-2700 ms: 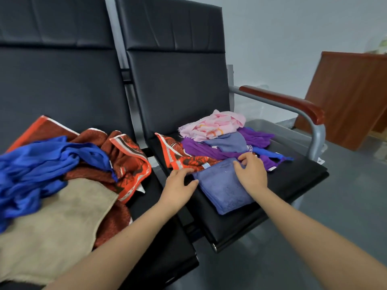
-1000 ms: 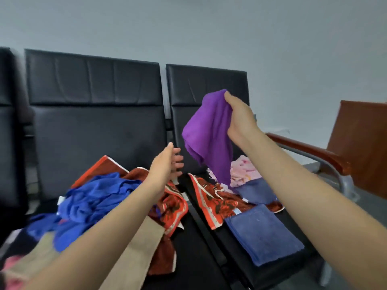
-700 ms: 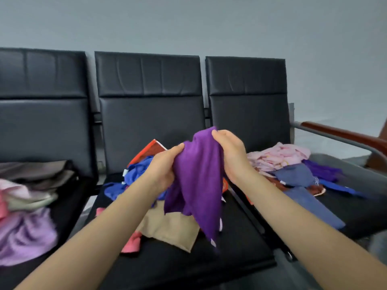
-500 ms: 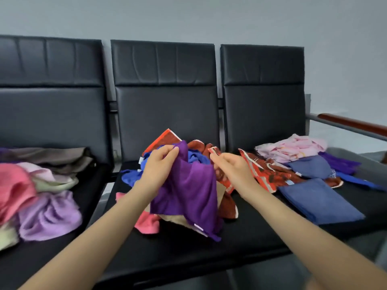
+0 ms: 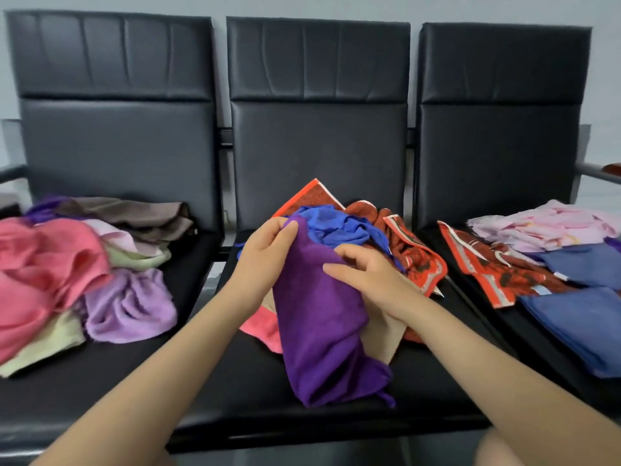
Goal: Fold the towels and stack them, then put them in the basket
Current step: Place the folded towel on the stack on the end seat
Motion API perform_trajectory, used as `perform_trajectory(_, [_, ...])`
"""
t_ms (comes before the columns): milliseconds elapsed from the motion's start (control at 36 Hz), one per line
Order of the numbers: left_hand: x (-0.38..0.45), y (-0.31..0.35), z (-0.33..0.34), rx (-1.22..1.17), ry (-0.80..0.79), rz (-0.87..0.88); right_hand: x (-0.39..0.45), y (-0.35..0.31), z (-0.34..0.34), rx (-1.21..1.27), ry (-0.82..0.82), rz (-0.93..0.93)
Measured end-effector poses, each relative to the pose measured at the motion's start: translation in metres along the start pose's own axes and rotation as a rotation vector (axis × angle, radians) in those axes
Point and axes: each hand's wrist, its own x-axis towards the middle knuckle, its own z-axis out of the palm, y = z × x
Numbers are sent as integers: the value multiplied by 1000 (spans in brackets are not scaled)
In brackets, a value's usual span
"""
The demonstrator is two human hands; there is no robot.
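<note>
A purple towel (image 5: 322, 324) hangs bunched over the middle seat, its lower end trailing onto the black cushion. My left hand (image 5: 265, 253) pinches its top corner between thumb and fingers. My right hand (image 5: 366, 274) grips the towel's right side with curled fingers. Behind it lies a heap with a blue cloth (image 5: 336, 227), red-orange patterned cloths (image 5: 413, 257), a beige towel (image 5: 383, 334) and a pink one (image 5: 262, 327). A folded blue towel (image 5: 584, 324) lies flat on the right seat. No basket is in view.
The left seat holds a pile of pink (image 5: 43, 274), lilac (image 5: 131, 304), pale green and brown cloths. The right seat carries a light pink cloth (image 5: 551, 227), another blue towel (image 5: 584, 264) and a red patterned cloth (image 5: 500, 270). A metal armrest (image 5: 598, 171) sticks out at far right.
My right hand lifted the purple towel from the right seat's pile and carried it over the middle seat. My left hand took its corner, and both hands lowered it toward the cushion.
</note>
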Motion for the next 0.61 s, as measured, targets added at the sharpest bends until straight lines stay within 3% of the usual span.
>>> perform_trajectory(83, [-2, -1, -6, 30, -106, -66, 7, 3, -1, 23, 126, -88])
perform_trajectory(167, [-3, -3, -8, 78, -177, -127, 6, -3, -3, -3, 125, -129])
perform_trajectory(333, [-6, 8, -7, 5, -100, -110, -7, -18, -6, -38, 168, -145])
perform_trajectory(444, [-14, 26, -1, -126, -53, -76, -23, -40, -20, -87, -99, 12])
perform_trajectory(528, [-17, 45, 0, -237, 55, -66, -37, -45, -34, -257, -277, 180])
perform_trajectory(611, [-20, 61, -5, -354, 188, -72, -48, -43, -49, -212, -282, 250])
